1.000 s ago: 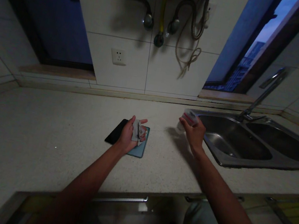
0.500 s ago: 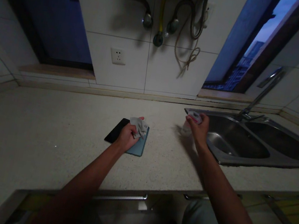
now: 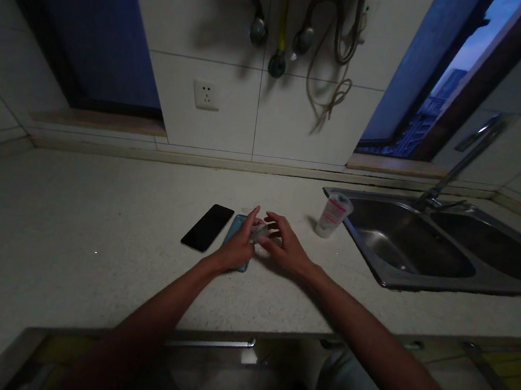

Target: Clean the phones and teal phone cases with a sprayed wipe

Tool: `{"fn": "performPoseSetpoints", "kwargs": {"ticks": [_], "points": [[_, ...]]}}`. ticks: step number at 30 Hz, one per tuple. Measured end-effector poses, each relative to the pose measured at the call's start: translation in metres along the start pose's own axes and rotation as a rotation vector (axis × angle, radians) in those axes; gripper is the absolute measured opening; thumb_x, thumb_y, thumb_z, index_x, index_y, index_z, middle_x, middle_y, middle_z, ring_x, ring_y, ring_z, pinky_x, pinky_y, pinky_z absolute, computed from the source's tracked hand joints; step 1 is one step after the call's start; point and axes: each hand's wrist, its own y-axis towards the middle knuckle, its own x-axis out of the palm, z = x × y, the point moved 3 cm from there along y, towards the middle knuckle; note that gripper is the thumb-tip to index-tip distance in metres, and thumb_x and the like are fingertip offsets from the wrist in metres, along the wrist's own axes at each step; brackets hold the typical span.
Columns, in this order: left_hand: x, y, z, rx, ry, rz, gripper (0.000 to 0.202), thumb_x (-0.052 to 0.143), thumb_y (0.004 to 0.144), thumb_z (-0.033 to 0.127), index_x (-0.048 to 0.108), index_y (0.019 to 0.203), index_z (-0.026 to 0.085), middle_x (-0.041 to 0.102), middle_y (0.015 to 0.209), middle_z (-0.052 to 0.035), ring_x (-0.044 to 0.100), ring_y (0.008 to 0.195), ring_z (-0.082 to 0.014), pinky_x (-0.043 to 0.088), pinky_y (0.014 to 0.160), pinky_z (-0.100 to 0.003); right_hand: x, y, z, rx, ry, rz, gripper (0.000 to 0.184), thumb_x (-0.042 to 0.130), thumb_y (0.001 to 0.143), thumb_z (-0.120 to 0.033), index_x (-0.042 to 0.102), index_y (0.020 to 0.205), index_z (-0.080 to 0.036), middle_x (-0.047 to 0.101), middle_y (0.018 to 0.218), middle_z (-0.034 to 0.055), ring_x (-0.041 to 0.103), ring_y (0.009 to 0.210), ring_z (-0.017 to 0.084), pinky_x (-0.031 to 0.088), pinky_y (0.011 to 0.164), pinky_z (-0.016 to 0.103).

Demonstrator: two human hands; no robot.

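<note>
My left hand (image 3: 237, 249) and my right hand (image 3: 284, 247) meet over the worktop, both pinching a small crumpled grey cloth (image 3: 259, 230) between the fingertips. The hands lie partly over a blue phone (image 3: 236, 231). A black phone (image 3: 208, 227) lies flat just to its left. A small white cup with a red label (image 3: 333, 215) stands upright on the counter beside the sink's left edge, apart from both hands.
A steel double sink (image 3: 379, 277) with a tap (image 3: 460, 163) fills the right side. Hoses and valves (image 3: 282, 32) hang on the tiled wall above a socket (image 3: 206, 95). A speckled worktop (image 3: 62, 215) stretches to the left; its front edge runs below my arms.
My right hand set the cup down by the sink and moved left to join my left hand on the cloth. My left hand lowered the cloth toward the blue phone.
</note>
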Motion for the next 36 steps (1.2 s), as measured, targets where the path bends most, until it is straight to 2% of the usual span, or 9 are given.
{"fn": "performPoseSetpoints", "kwargs": {"ticks": [3,8,13,19,22,25,28,31,36], "points": [[0.002,-0.003,0.000,0.081,0.125,-0.051,0.089,0.064,0.057,-0.003,0.052,0.141,0.022,0.059,0.127,-0.0098,0.052,0.122,-0.0230,0.031,0.115,-0.037,0.006,-0.001,0.007,0.076,0.030,-0.050,0.068,0.077,0.080,-0.047,0.055,0.140,-0.024,0.061,0.132,0.0135,0.062,0.104,0.024,0.056,0.086,0.042],[0.001,-0.006,0.001,0.169,0.249,-0.080,0.092,0.066,0.063,0.003,0.043,0.150,0.024,0.046,0.146,-0.0145,0.044,0.132,-0.0287,0.024,0.119,-0.047,-0.001,0.001,-0.004,0.026,0.005,-0.016,0.060,0.079,0.079,-0.042,0.063,0.135,-0.026,0.067,0.125,0.0104,0.062,0.092,0.021,0.053,0.074,0.034],[0.002,-0.006,0.000,0.270,0.371,-0.134,0.097,0.058,0.064,0.000,0.035,0.156,0.025,0.041,0.150,-0.0151,0.047,0.127,-0.0272,0.027,0.118,-0.048,-0.004,0.002,-0.002,0.046,-0.015,0.044,0.025,0.073,0.083,-0.042,0.078,0.098,-0.022,0.070,0.083,0.0033,0.059,0.071,0.016,0.047,0.065,0.029],[-0.001,-0.001,-0.003,0.308,0.617,-0.190,0.093,0.055,0.072,0.005,0.027,0.158,0.026,0.034,0.153,-0.0143,0.050,0.123,-0.0240,0.034,0.116,-0.049,-0.008,0.003,0.012,0.205,0.107,0.095,0.029,0.069,0.082,-0.048,0.068,0.079,-0.019,0.064,0.072,-0.0007,0.055,0.066,0.014,0.042,0.062,0.027],[-0.005,0.003,-0.005,0.320,0.693,-0.180,0.086,0.052,0.075,0.006,0.031,0.156,0.025,0.035,0.151,-0.0142,0.052,0.122,-0.0226,0.042,0.109,-0.045,-0.015,0.005,0.013,0.207,0.092,0.208,0.034,0.068,0.082,-0.052,0.062,0.073,-0.020,0.057,0.070,-0.0016,0.051,0.067,0.014,0.040,0.062,0.027],[-0.009,0.007,-0.004,0.294,0.718,-0.165,0.082,0.051,0.072,0.004,0.038,0.151,0.023,0.046,0.144,-0.0131,0.055,0.118,-0.0215,0.049,0.100,-0.040,-0.018,0.007,0.014,0.269,0.197,0.234,0.041,0.069,0.080,-0.059,0.056,0.068,-0.021,0.051,0.063,-0.0037,0.046,0.061,0.013,0.037,0.057,0.026],[-0.014,0.009,0.001,0.250,0.861,-0.104,0.066,0.050,0.077,0.006,0.050,0.142,0.017,0.058,0.132,-0.0130,0.057,0.118,-0.0231,0.046,0.106,-0.041,-0.017,0.007,0.017,0.345,0.299,0.229,0.044,0.070,0.078,-0.063,0.054,0.071,-0.022,0.049,0.058,-0.0060,0.043,0.053,0.011,0.036,0.050,0.024],[-0.017,0.008,0.007,0.184,1.181,-0.006,0.042,0.046,0.089,0.015,0.059,0.129,0.010,0.061,0.128,-0.0183,0.056,0.121,-0.0289,0.043,0.109,-0.044,-0.016,0.007,0.022,0.450,0.414,0.258,0.040,0.077,0.072,-0.056,0.057,0.080,-0.022,0.057,0.062,-0.0055,0.051,0.051,0.011,0.041,0.048,0.023],[-0.020,0.003,0.013,0.044,1.512,0.095,0.034,0.048,0.094,0.023,0.061,0.122,0.010,0.062,0.123,-0.0207,0.059,0.115,-0.0311,0.049,0.097,-0.040,-0.020,0.006,0.030,0.589,0.626,0.310,0.028,0.082,0.074,-0.035,0.060,0.082,-0.020,0.063,0.063,-0.0042,0.058,0.050,0.011,0.045,0.043,0.020]]}}
